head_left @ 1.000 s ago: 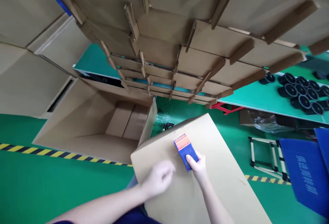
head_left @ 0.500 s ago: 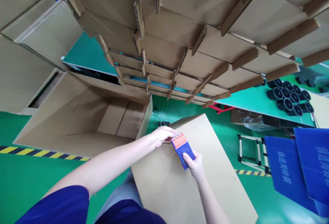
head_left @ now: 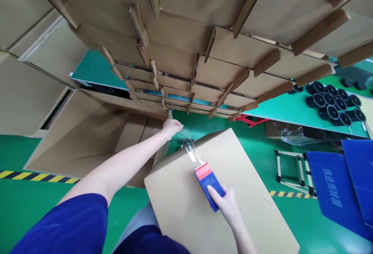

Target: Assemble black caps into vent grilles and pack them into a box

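My right hand (head_left: 229,205) is wrapped round a blue and red tape dispenser (head_left: 210,184), held over the top of a closed cardboard box (head_left: 186,203). From the dispenser's red end a strip of clear packing tape (head_left: 194,155) stretches toward the box's far edge. Beyond that edge my left hand (head_left: 172,127) pinches the tape's free end, its fingertips pressed together. The strip hangs in the air between both hands, over the green floor.
A large open cardboard box (head_left: 107,141) lies at the left. Slotted cardboard dividers (head_left: 180,52) hang across the top. Black cylindrical parts (head_left: 332,102) stand on a green table at the right, near blue panels (head_left: 335,184) and a small frame (head_left: 294,170).
My left hand has moved away from the dispenser, up and left past the box edge, drawing out clear tape. The dispenser has shifted slightly down toward me.
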A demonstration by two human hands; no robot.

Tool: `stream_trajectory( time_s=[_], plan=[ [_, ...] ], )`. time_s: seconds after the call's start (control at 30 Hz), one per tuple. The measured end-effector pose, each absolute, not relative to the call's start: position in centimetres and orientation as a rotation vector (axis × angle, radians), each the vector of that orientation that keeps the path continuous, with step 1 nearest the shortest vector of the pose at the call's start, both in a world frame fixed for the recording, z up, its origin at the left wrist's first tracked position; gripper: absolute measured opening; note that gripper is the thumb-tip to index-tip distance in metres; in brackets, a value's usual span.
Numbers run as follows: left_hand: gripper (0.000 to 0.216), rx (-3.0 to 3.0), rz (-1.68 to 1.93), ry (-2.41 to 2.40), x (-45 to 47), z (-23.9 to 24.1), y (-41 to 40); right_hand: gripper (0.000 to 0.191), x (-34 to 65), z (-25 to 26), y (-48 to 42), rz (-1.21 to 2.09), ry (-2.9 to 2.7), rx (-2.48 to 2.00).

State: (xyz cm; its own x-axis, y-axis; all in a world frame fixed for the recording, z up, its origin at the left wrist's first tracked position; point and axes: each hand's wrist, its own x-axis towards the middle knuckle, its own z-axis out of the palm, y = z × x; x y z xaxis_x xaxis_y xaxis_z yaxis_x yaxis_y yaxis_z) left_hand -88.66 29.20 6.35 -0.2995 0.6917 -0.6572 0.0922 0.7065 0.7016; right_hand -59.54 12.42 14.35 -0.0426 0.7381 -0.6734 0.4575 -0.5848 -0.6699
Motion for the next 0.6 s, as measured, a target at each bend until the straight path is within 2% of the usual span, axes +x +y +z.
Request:
stream_trajectory(
  time_s=[0.17,0.4,0.5,0.6],
  plan=[
    [0.013,0.731,0.498,1.839,-87.3,1.4,29.5,0.050,-59.4,14.3,12.0,1.638,-1.298,-2.071],
    [0.005,0.867,0.181,1.750,-81.3,-3.6,24.8,0.049,-59.5,13.2,11.8,1.575,-1.305,-2.089],
    [0.032,0.859,0.089,1.803,-81.1,-4.3,24.3,0.049,-59.3,13.2,11.5,1.578,-1.291,-2.075],
    [0.036,0.858,0.042,1.823,-81.6,-4.5,25.0,0.049,-59.3,13.2,11.4,1.564,-1.290,-2.079]
  ],
)
